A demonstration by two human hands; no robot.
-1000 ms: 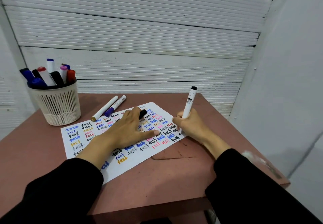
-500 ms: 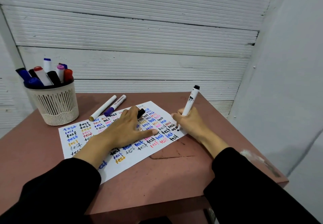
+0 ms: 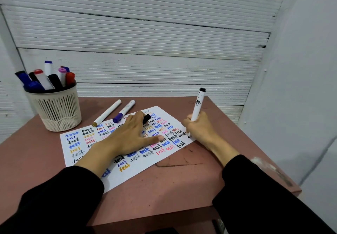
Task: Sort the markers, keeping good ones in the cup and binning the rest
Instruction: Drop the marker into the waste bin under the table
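My right hand grips a white marker with a black end, held upright, its tip touching the right edge of the white test sheet. The sheet is covered with the word "test" in several colours. My left hand rests on the sheet with the thumb spread, and a black cap sticks out from its far fingers. A cream mesh cup at the left back holds several markers. Two more markers lie behind the sheet, a white one with a gold tip and a purple-capped one.
The reddish-brown table ends close to my right arm and just behind the sheet. A white ribbed wall stands behind it and a plain white wall to the right. No bin is in view.
The marker tip in my right hand has shifted slightly along the sheet's right edge. My left hand has stayed on the paper.
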